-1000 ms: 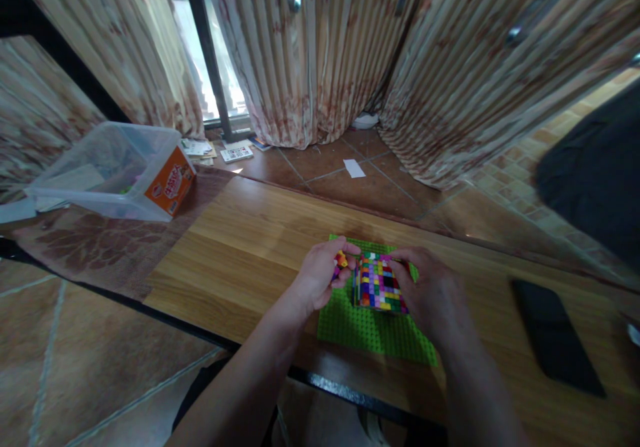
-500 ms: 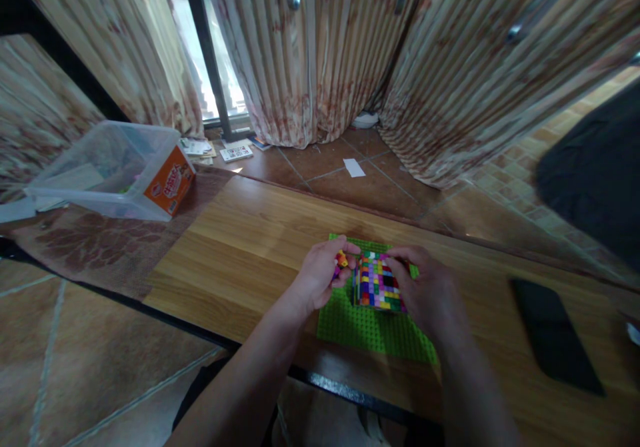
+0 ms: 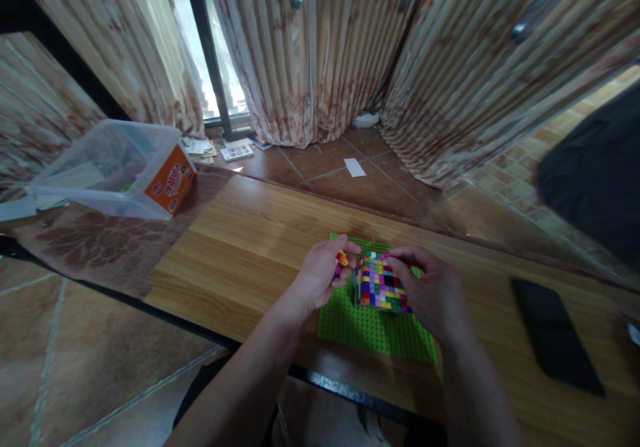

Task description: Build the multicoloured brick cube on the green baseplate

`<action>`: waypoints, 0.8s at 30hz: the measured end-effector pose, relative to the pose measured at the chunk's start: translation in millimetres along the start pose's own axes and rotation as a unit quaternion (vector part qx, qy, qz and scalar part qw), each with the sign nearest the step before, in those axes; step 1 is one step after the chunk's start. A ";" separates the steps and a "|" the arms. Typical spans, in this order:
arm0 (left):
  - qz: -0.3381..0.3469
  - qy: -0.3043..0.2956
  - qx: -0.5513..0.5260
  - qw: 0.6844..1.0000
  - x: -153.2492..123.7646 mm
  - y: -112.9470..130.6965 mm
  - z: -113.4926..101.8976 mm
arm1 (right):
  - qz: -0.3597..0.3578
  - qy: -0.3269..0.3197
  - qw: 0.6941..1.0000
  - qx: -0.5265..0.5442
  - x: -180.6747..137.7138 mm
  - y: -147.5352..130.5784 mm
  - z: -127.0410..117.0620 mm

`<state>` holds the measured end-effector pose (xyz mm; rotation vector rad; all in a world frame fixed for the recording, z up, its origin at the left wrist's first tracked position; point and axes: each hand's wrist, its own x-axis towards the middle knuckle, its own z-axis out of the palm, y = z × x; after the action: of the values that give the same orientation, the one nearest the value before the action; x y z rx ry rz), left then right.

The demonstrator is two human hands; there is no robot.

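Note:
A block structure of many-coloured toy bricks (image 3: 376,285) stands on a green studded baseplate (image 3: 370,333) on the wooden table. Several small loose bricks (image 3: 342,258), orange, yellow and purple, lie in the curled fingers of my left hand (image 3: 323,272), just left of the structure. At the structure's top right, my right hand (image 3: 430,287) has thumb and forefinger pinched together on a small pink brick (image 3: 386,257) at the top edge. The hand covers the structure's right side.
A clear plastic box (image 3: 107,203) with an orange label sits at the table's left end on a brown cloth (image 3: 100,240). A dark flat phone-like slab (image 3: 555,333) lies to the right. Curtains (image 3: 320,53) and papers (image 3: 237,153) are beyond the table.
My right hand has shifted slightly, its fingers still at the structure's top edge. My left hand keeps its place with the loose bricks.

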<state>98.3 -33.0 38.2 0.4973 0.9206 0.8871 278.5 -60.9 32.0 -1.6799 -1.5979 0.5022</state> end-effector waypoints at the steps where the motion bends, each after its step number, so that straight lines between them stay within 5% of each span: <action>1: 0.000 0.000 0.000 1.000 0.0 0.0 -0.1 | -0.001 0.004 1.000 -0.003 -0.2 0.2 0.0; 24: 0.004 -0.001 0.002 1.000 -0.8 0.5 -1.2 | -0.072 0.020 0.997 -0.004 -1.0 4.9 3.2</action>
<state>96.8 -33.4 38.4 0.5058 0.9194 0.8918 279.3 -60.8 26.1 -1.5578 -1.6790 0.3871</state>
